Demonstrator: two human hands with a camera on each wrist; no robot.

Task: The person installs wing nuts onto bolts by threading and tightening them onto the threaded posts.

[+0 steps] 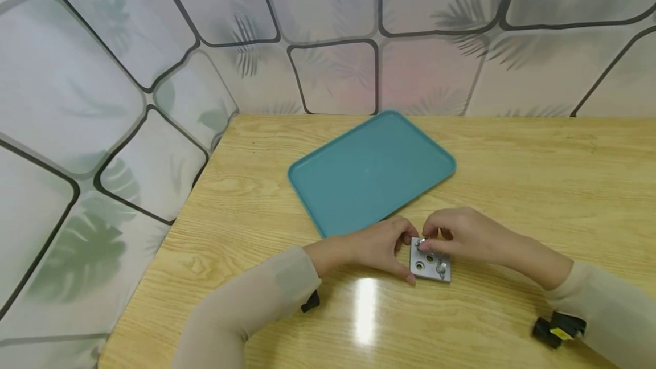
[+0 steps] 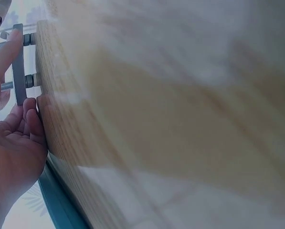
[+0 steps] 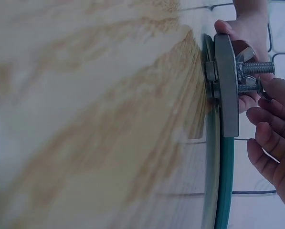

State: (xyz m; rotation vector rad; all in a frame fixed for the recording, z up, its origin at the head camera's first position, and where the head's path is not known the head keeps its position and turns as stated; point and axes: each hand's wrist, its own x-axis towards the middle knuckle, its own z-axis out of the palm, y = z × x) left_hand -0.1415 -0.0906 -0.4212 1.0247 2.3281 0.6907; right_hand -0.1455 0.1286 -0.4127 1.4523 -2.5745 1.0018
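A square metal plate [image 1: 416, 275] rests on the table, raised slightly on bolt heads, as the right wrist view shows. Two holes are visible in its face. Threaded bolts [image 3: 259, 67] stick up through it. One wing nut [image 1: 441, 269] sits on the bolt at the plate's near right corner. My left hand [image 1: 376, 246] grips the plate from its left side, thumb at the near edge and fingers at the far edge. With thumb and fingertips my right hand [image 1: 463, 235] pinches another wing nut [image 1: 421, 242] on the far left bolt; those fingers partly cover it.
A teal tray [image 1: 369, 169] lies at an angle on the wooden table [image 1: 230, 215], just beyond my left hand. A patterned wall covering [image 1: 333, 78] rises behind the table and along its left. Dark wrist camera mounts [image 1: 558, 329] hang below both sleeves.
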